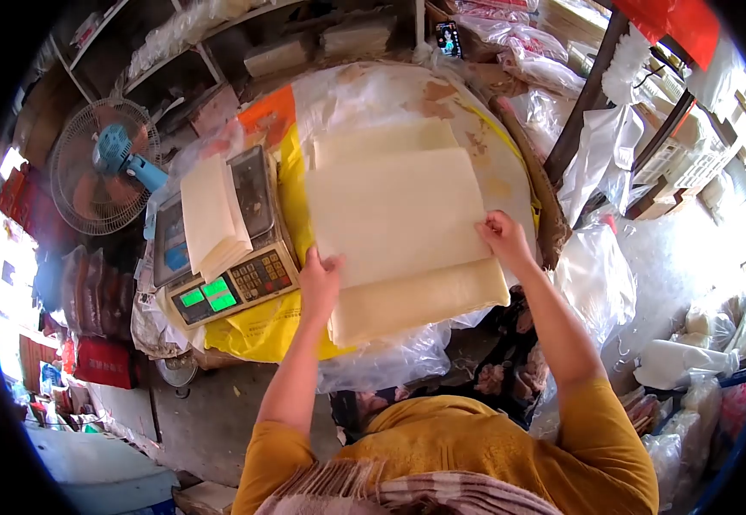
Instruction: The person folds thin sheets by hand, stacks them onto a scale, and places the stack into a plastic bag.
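Note:
A large, smooth cream-coloured sheet [399,215] lies over a stack of similar sheets [424,305] on the round table. My left hand [321,273] pinches the sheet's lower left edge between thumb and fingers. At its right edge, my right hand [503,237] has its fingers curled closed on the same sheet. The near end of the stack shows below the sheet, with a rounded, thick edge. To the left, a folded bundle of cream sheets [212,215] rests on a digital scale [257,279] with lit green displays.
Yellow plastic sacking [291,184] lies beneath the scale and the stack. A fan [107,163] stands at the left. A phone [448,39] is propped at the far edge. Bags of packed goods [553,69] fill the back right, and clear plastic [390,360] hangs at the front.

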### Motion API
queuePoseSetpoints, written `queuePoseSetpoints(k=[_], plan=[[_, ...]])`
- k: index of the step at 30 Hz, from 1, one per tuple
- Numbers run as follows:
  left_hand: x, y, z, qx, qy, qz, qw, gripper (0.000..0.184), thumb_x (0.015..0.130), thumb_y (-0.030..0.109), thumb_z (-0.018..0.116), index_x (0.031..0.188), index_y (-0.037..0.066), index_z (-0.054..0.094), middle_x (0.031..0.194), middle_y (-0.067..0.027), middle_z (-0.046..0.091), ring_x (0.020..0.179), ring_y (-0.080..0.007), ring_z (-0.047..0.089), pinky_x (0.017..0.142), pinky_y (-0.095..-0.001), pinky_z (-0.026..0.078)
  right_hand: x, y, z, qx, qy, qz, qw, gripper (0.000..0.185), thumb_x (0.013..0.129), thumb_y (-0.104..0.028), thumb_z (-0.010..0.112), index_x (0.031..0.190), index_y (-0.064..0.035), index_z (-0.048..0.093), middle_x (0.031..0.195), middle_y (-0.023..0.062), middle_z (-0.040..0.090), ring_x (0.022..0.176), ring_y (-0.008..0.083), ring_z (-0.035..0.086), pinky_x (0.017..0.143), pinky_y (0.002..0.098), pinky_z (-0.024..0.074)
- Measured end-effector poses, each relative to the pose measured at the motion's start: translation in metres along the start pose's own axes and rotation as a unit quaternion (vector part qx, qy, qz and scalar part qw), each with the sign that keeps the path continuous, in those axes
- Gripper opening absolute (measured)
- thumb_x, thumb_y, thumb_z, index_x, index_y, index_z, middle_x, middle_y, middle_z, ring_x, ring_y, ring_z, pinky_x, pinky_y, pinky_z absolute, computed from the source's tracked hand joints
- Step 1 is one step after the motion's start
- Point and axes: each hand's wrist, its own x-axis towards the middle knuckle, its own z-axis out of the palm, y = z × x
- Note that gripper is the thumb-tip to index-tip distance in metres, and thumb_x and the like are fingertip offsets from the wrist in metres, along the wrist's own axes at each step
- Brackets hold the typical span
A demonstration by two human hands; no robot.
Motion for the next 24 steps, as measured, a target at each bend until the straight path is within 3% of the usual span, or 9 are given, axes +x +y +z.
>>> queuePoseSetpoints(k=[2, 3, 6, 7, 10, 13, 16, 22, 24], plan=[[-0.003, 0.023, 0.006, 0.247, 0.109, 0.144, 0.952, 0.051, 0.081, 0.009, 0.065, 0.128, 0.006, 0.046, 0.125, -0.0188, 0.052, 0.108, -0.0286, 0.056, 0.086, -0.0382, 0.046, 0.008, -0.002, 0.017, -0.064, 0.058, -0.003, 0.996, 0.023, 0.081, -0.017, 0.065, 0.098, -0.0021, 0.061, 0.078, 0.0113, 0.065, 0.075, 0.0217, 0.064, 0.066, 0.0341, 0.049], [0.0, 0.023, 0.006, 0.264, 0.042, 0.159, 0.95, 0.055, 0.082, 0.021, 0.066, 0.131, 0.008, 0.045, 0.135, -0.0208, 0.041, 0.12, -0.035, 0.044, 0.097, -0.0454, 0.038, 0.01, -0.003, 0.024, -0.097, 0.083, -0.004, 0.992, 0.024, 0.081, -0.017, 0.065, 0.098, -0.0012, 0.061, 0.077, 0.012, 0.065, 0.075, 0.0229, 0.064, 0.065, 0.0349, 0.049], [-0.008, 0.014, 0.026, 0.33, -0.104, 0.25, 0.905, 0.063, 0.084, 0.04, 0.062, 0.136, 0.01, 0.042, 0.138, -0.0204, 0.04, 0.129, -0.0349, 0.036, 0.106, -0.0481, 0.028, 0.012, -0.006, 0.027, -0.165, 0.077, 0.002, 0.983, 0.028, 0.081, -0.018, 0.062, 0.103, -0.0028, 0.059, 0.085, 0.0159, 0.065, 0.077, 0.0317, 0.063, 0.068, 0.041, 0.0498], [-0.012, 0.017, 0.029, 0.336, -0.158, 0.193, 0.908, 0.067, 0.084, 0.05, 0.057, 0.137, 0.012, 0.042, 0.144, -0.0171, 0.035, 0.134, -0.0348, 0.03, 0.11, -0.0498, 0.021, 0.011, -0.01, 0.026, -0.182, 0.061, 0.004, 0.981, 0.03, 0.081, -0.019, 0.061, 0.106, -0.004, 0.058, 0.091, 0.0176, 0.065, 0.078, 0.0354, 0.063, 0.07, 0.0436, 0.0502], [-0.017, 0.004, 0.036, 0.375, -0.138, 0.226, 0.888, 0.068, 0.083, 0.051, 0.058, 0.137, 0.012, 0.042, 0.144, -0.0174, 0.034, 0.134, -0.034, 0.029, 0.109, -0.0517, 0.021, 0.001, -0.041, 0.022, -0.298, 0.027, 0.03, 0.954, 0.041, 0.083, -0.018, 0.059, 0.121, -0.006, 0.051, 0.112, 0.0179, 0.06, 0.094, 0.0355, 0.06, 0.082, 0.0411, 0.0489], [-0.018, -0.004, 0.039, 0.387, -0.121, 0.243, 0.881, 0.07, 0.083, 0.052, 0.058, 0.137, 0.011, 0.042, 0.144, -0.0174, 0.033, 0.134, -0.0347, 0.029, 0.109, -0.0535, 0.019, -0.012, -0.035, 0.041, -0.326, 0.109, -0.207, 0.916, 0.05, 0.085, -0.018, 0.057, 0.132, -0.0089, 0.043, 0.134, 0.0179, 0.045, 0.121, 0.0359, 0.045, 0.101, 0.0429, 0.0372], [-0.023, 0.005, 0.037, 0.37, -0.12, 0.248, 0.887, 0.066, 0.085, 0.047, 0.057, 0.137, 0.009, 0.041, 0.146, -0.0173, 0.031, 0.135, -0.0357, 0.027, 0.109, -0.0548, 0.019, -0.035, -0.014, 0.069, -0.38, -0.021, -0.199, 0.903, 0.049, 0.091, -0.019, 0.049, 0.137, -0.0102, 0.038, 0.145, 0.0162, 0.031, 0.135, 0.0387, 0.025, 0.11, 0.0501, 0.0214], [-0.016, -0.007, 0.01, 0.352, -0.143, 0.354, 0.854, 0.043, 0.082, 0.019, 0.057, 0.121, 0.002, 0.052, 0.128, -0.0169, 0.05, 0.122, -0.0323, 0.045, 0.102, -0.047, 0.034, -0.044, -0.016, 0.07, -0.373, -0.031, -0.188, 0.908, 0.046, 0.093, -0.023, 0.043, 0.137, -0.0088, 0.039, 0.146, 0.0188, 0.03, 0.137, 0.0398, 0.02, 0.11, 0.0548, 0.0174], [-0.014, -0.003, -0.003, 0.369, -0.107, 0.397, 0.834, 0.034, 0.08, 0.007, 0.052, 0.114, 0.001, 0.055, 0.113, -0.014, 0.059, 0.11, -0.0278, 0.055, 0.095, -0.0379, 0.041, -0.043, -0.035, 0.073, -0.373, -0.084, -0.145, 0.913, 0.047, 0.093, -0.02, 0.044, 0.138, -0.0095, 0.037, 0.146, 0.0192, 0.028, 0.136, 0.0412, 0.021, 0.11, 0.0545, 0.0174]])
